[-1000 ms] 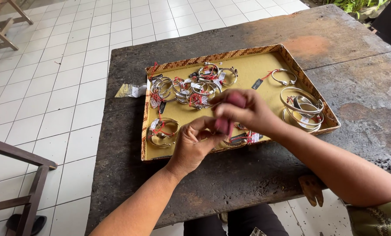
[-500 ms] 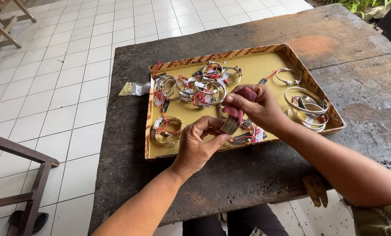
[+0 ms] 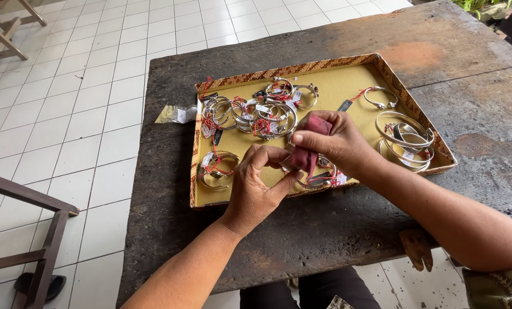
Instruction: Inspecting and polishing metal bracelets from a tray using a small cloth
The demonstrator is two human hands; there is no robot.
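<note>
Left hand [image 3: 256, 183] hovers over the near edge of the tray [image 3: 347, 86], fingers curled, thumb and forefinger pinching a small silver piece; most of it is hidden behind the cloth, so its kind is hard to tell. Right hand [image 3: 339, 143] meets it from the right, grip pressed together on a dark red cloth [image 3: 308, 153] that is folded over and touches the piece. The two grips are touching.

Judged step: rubbing or polishing one silver item with the cloth, held just above the tray.

Just beyond and under the right grip: a silver bangle [image 3: 319, 178] with a red thread and tag, lying in the tray. Left of the left grip: another pair of bangles [image 3: 217, 169], tagged, near the tray's left wall. Farther off, beyond both grips: a tangled heap of bracelets [image 3: 256, 111] with red threads and small tags. Far right of the right grip: stacked plain bangles [image 3: 407, 140], and beyond them a single thin bracelet [image 3: 380, 97].

The tray sits on a dark, worn bench [image 3: 450, 51]. A small clear packet [image 3: 176, 114] lies on the bench just outside the tray's left wall.

Next move, as a judgement: it calls for a firm left pinch while the cloth works round the piece, turning it to reach unrubbed faces without snagging the threads below.
</note>
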